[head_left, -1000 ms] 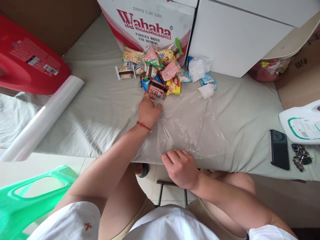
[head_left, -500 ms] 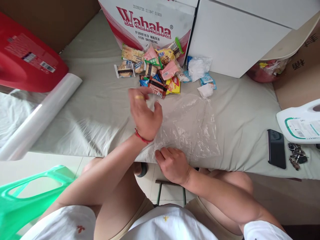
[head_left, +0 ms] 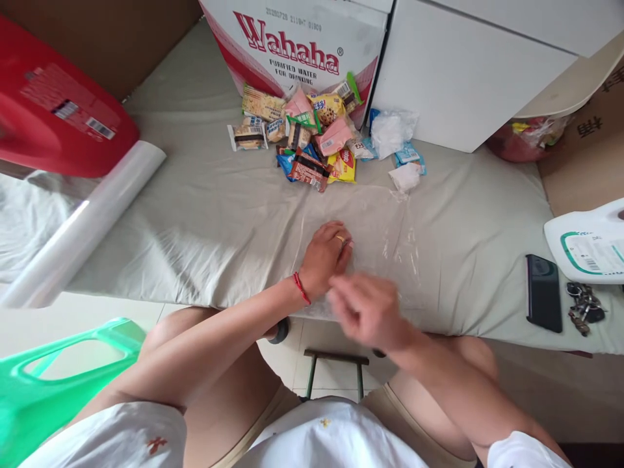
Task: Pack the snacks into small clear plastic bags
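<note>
A clear plastic bag (head_left: pixel 385 240) lies flat on the grey-green cloth (head_left: pixel 205 227). On the bag rests my left hand (head_left: pixel 327 255), palm down, its fingers curled together; whether anything is under them is hidden. Close to its wrist, above the bag's near edge, is my right hand (head_left: pixel 368 305), blurred, with bent fingers. Beyond the bag sits a pile of wrapped snacks, with a brown packet (head_left: pixel 311 170) nearest and a yellow packet (head_left: pixel 342 166) beside it. White crumpled plastic (head_left: pixel 387 135) and a small white packet (head_left: pixel 405 177) lie right of the pile.
A Wahaha carton (head_left: pixel 302 45) stands behind the snacks. At the left are a red container (head_left: pixel 58 97), a plastic roll (head_left: pixel 88 221) and a green plastic stool (head_left: pixel 63 383). A phone (head_left: pixel 543 292), keys (head_left: pixel 585 309) and a white bottle (head_left: pixel 589 244) are at the right.
My left hand has come down and to the right onto the bag. My right hand has risen off the bag's near edge and shifted right. The bag looks flatter.
</note>
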`<state>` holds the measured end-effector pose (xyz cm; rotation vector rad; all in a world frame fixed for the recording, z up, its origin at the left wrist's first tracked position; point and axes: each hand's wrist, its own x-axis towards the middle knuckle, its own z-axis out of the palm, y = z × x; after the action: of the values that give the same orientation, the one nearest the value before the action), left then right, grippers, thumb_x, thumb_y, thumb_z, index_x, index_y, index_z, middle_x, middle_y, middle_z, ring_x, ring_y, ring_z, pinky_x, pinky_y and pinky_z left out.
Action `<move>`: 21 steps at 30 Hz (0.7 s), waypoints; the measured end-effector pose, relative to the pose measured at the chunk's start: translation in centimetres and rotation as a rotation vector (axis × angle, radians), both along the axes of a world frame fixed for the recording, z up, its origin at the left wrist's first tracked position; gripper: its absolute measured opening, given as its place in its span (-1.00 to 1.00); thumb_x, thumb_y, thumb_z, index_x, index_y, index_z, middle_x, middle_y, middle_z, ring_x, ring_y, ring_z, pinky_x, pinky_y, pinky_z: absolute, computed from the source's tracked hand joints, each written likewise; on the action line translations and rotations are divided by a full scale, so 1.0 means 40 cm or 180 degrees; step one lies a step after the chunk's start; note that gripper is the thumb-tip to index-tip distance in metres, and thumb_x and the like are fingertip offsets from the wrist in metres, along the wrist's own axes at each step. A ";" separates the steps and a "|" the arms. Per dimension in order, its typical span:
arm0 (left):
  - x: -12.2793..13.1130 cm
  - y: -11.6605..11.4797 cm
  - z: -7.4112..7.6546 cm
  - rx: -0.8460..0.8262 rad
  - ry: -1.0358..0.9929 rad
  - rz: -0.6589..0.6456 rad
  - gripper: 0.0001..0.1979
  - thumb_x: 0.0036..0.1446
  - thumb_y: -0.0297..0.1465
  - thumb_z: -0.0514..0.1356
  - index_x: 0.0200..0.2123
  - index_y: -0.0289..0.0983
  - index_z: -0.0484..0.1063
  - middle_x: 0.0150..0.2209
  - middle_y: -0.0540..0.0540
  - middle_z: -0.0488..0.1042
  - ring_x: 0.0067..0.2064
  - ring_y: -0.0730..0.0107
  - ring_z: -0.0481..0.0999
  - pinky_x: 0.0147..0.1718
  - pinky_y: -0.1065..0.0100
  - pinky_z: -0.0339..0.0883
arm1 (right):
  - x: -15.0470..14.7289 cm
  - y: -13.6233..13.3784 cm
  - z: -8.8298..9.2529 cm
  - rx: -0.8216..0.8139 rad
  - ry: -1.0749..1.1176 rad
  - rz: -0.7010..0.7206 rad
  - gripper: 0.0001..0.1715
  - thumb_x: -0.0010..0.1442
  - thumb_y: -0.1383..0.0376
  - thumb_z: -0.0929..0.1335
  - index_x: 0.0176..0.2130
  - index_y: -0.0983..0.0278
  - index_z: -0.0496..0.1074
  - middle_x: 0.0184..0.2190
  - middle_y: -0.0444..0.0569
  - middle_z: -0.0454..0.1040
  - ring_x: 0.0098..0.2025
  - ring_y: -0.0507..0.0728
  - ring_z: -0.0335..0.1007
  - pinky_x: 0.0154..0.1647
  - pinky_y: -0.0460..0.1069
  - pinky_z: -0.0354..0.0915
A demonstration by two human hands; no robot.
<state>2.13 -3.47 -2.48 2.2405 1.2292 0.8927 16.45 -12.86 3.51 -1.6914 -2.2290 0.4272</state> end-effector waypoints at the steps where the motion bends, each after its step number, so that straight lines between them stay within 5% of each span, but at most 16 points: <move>1: -0.005 -0.006 -0.003 0.0059 0.0051 -0.0080 -0.75 0.42 -0.38 0.05 -0.13 -0.29 0.54 -0.06 -0.23 0.62 0.24 0.05 0.49 0.29 -0.03 0.38 | 0.044 0.034 0.002 0.0275 0.0100 -0.0414 -0.47 0.52 -0.01 0.11 -0.01 0.00 0.59 -0.20 -0.04 0.64 -0.17 0.20 0.54 -0.11 0.10 0.45; 5: -0.030 -0.031 0.002 0.0100 0.0310 -0.0272 -0.69 0.44 -0.33 0.06 0.04 -0.31 0.54 0.11 -0.26 0.60 0.33 0.02 0.45 0.37 -0.13 0.28 | 0.201 0.173 -0.034 0.0486 -0.0370 -0.1907 -0.47 0.44 0.00 0.23 0.07 0.33 0.50 -0.06 0.28 0.55 0.03 0.37 0.43 -0.03 0.19 0.36; 13: -0.064 -0.003 0.036 0.0140 0.0509 -0.0018 -0.62 0.46 -0.26 0.04 0.06 -0.29 0.58 0.17 -0.27 0.60 0.34 0.02 0.46 0.37 -0.12 0.27 | 0.226 0.218 -0.100 0.0105 -0.0458 -0.1662 -0.73 0.36 0.18 0.24 -0.27 0.21 0.45 -0.25 0.10 0.53 -0.18 0.26 0.36 -0.17 0.09 0.25; 17: -0.094 0.020 0.044 0.0139 0.0818 0.0394 -0.61 0.47 -0.25 0.03 0.10 -0.26 0.57 0.24 -0.25 0.56 0.42 -0.01 0.37 0.44 -0.19 0.07 | 0.239 0.221 -0.089 -0.0068 -0.0304 -0.1895 -0.78 0.34 0.19 0.28 -0.28 0.21 0.45 -0.32 0.04 0.54 -0.30 0.19 0.36 -0.25 0.04 0.17; 21: -0.105 0.027 0.037 -0.0034 0.1235 0.0548 -0.51 0.50 -0.21 -0.02 0.34 -0.24 0.39 0.43 -0.25 0.34 0.49 -0.04 0.23 0.49 -0.29 -0.22 | 0.270 0.224 -0.086 -0.0203 -0.0111 -0.1948 -0.78 0.32 0.16 0.32 -0.30 0.21 0.47 -0.36 0.00 0.57 -0.33 0.18 0.38 -0.27 0.03 0.16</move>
<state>-2.05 -2.41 -0.99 2.4004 1.6113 0.5175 27.25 -3.90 0.05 -2.2970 -1.6039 0.3133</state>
